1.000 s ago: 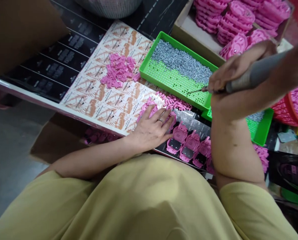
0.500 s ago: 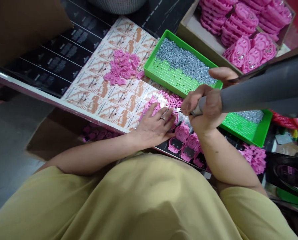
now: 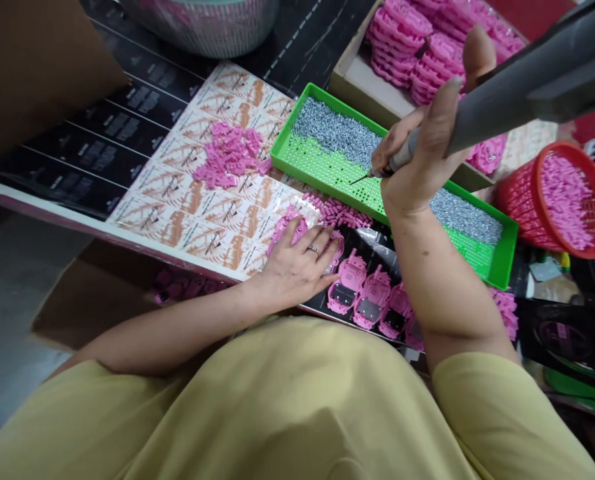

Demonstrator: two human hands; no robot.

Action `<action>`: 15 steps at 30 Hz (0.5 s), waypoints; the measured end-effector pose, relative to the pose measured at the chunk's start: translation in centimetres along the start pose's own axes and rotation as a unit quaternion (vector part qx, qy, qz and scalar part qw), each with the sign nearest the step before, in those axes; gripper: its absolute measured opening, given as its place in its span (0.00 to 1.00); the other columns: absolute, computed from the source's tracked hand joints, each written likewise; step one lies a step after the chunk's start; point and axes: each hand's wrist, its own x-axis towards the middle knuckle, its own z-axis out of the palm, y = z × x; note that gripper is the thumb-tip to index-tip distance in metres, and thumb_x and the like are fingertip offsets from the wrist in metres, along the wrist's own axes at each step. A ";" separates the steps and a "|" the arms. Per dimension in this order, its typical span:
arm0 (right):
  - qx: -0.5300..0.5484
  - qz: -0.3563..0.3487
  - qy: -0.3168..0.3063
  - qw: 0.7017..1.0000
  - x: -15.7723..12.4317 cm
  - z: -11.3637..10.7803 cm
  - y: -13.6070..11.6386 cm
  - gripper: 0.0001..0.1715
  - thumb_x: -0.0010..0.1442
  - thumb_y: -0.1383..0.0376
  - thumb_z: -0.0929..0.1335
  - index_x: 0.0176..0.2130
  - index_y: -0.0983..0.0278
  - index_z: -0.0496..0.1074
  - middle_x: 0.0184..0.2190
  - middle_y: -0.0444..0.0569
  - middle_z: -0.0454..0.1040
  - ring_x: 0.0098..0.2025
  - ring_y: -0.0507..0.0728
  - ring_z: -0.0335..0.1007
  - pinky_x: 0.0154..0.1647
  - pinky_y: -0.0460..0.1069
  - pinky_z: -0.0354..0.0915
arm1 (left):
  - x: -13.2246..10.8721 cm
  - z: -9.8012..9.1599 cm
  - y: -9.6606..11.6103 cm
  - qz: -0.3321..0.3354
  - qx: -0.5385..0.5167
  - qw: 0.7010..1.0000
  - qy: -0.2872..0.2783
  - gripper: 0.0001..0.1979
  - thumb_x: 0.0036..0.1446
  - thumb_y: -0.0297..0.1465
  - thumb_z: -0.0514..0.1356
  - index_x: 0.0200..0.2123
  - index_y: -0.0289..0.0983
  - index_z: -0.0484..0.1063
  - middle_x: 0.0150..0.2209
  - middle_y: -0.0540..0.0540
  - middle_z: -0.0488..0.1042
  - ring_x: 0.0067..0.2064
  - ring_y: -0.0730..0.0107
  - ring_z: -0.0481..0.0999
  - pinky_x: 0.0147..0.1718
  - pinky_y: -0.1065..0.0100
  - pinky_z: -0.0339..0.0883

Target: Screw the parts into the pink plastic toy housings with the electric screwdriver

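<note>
My left hand [image 3: 300, 260] lies flat with fingers spread over pink plastic casings [image 3: 286, 229] near the table's front edge; it partly hides them. In my right hand [image 3: 420, 147] is a grey electric screwdriver [image 3: 507, 93], its thin bit pointing down to the left. The bit's tip is over the perforated part of a green tray [image 3: 322, 167], where small screws [image 3: 334, 127] lie heaped along the far side. Whether a screw sits on the tip is too small to tell. Right of my left hand, several pink casings with dark panels [image 3: 370, 300] stand in a row.
Small pink parts [image 3: 232, 153] lie in a pile on the patterned sheet [image 3: 177, 207]. Pink beads [image 3: 340, 212] lie beside the tray. A cardboard box [image 3: 352, 73] of stacked pink casings stands behind, a red basket [image 3: 522, 207] to the right, a clear basin [image 3: 212, 30] at the back.
My right hand has lifted the screwdriver away from the casings by my left hand and moved its bit over the green tray. My left hand stays on the casings. The view has shifted somewhat.
</note>
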 end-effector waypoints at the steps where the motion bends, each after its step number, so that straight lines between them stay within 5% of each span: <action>1: 0.018 -0.021 0.042 0.999 0.0 0.5 0.5 0.41 0.56 0.35 0.60 0.60 0.49 0.50 0.16 0.35 0.56 0.12 0.51 0.49 0.15 0.50 0.52 | 0.0 0.0 0.0 -0.001 -0.009 1.000 -0.004 0.25 0.68 0.44 0.47 0.58 0.34 0.67 0.59 0.37 0.70 0.60 0.52 0.67 0.62 0.42 0.52; 5: 0.030 -0.052 0.091 0.994 -0.1 1.7 1.7 0.29 0.55 0.36 0.64 0.46 0.52 0.66 0.12 0.34 0.53 0.11 0.49 0.47 0.13 0.49 0.50 | 0.0 -0.2 0.1 -0.007 -0.018 1.000 -0.014 0.25 0.67 0.44 0.49 0.58 0.35 0.68 0.59 0.37 0.70 0.61 0.50 0.67 0.63 0.42 0.51; 8: 0.042 -0.046 0.089 0.994 0.2 1.8 2.0 0.27 0.56 0.36 0.64 0.32 0.56 0.66 0.11 0.34 0.52 0.10 0.48 0.46 0.12 0.48 0.50 | 0.0 -0.2 0.1 -0.005 -0.005 1.000 -0.024 0.25 0.68 0.44 0.47 0.58 0.35 0.68 0.59 0.38 0.69 0.61 0.52 0.67 0.63 0.43 0.51; 15: 0.070 -0.071 0.076 0.992 0.1 2.1 2.3 0.26 0.57 0.39 0.65 0.44 0.54 0.63 0.12 0.30 0.54 0.09 0.47 0.48 0.10 0.46 0.48 | 0.0 0.1 0.0 -0.001 0.013 1.000 -0.001 0.25 0.68 0.44 0.46 0.58 0.35 0.68 0.59 0.38 0.70 0.60 0.53 0.67 0.63 0.43 0.51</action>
